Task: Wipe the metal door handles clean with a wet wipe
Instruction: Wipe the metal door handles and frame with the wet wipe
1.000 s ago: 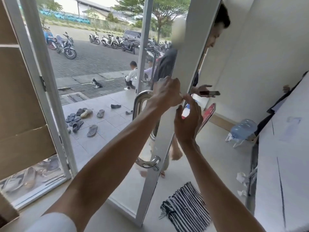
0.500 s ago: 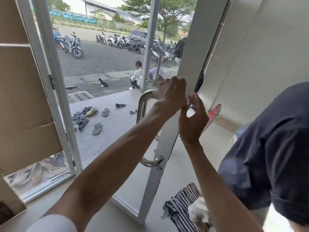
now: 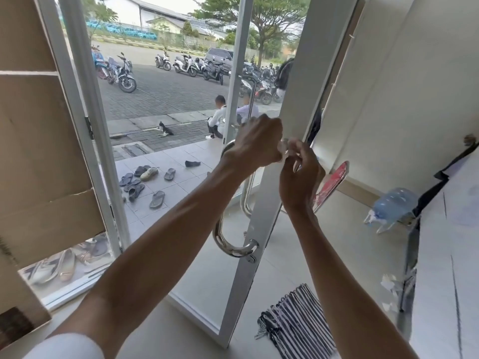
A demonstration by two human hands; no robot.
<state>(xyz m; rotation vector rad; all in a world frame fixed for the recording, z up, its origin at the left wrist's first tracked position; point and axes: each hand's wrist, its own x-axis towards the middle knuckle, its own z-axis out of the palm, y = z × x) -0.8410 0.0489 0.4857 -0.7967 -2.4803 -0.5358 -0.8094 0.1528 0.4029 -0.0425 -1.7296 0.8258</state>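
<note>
Door (image 3: 261,229) ajar, its open edge toward the camera. Both hands are up at that edge, level with the top mount of the near handle (image 3: 220,234).

Left hand (image 3: 256,145) is clenched with its back to the camera and its fingers hidden. Cannot tell whether it grips the handle top, the wipe, or both. Right hand (image 3: 300,174) is just beside it, thumb and fingertips pinching a small white scrap, the wet wipe (image 3: 283,153). The wipe shows only as a sliver between the two hands, against the door stile. Chrome of the near handle runs down and left from the hands to its lower mount. A second, far handle (image 3: 246,200) shows through the glass on the other face.

Risks, as judged:
- Door looks free to swing. Wiping pressure likely pushes it away, so the wipe skids off the metal instead of rubbing. One hand would need to steady it.
- Fingers sit right at the door edge, and a swing toward the wall on the right could nip them.
- Wipe is held by a thin pinch. A slip drops it to the floor (image 3: 311,255), where grit would spoil it for polished chrome.
- A bunched wipe covers little, so the lower curve and the far handle are easily missed.
- Striped mat (image 3: 298,325) lies on the floor below the door, and a sideways step could slide on it.
</note>
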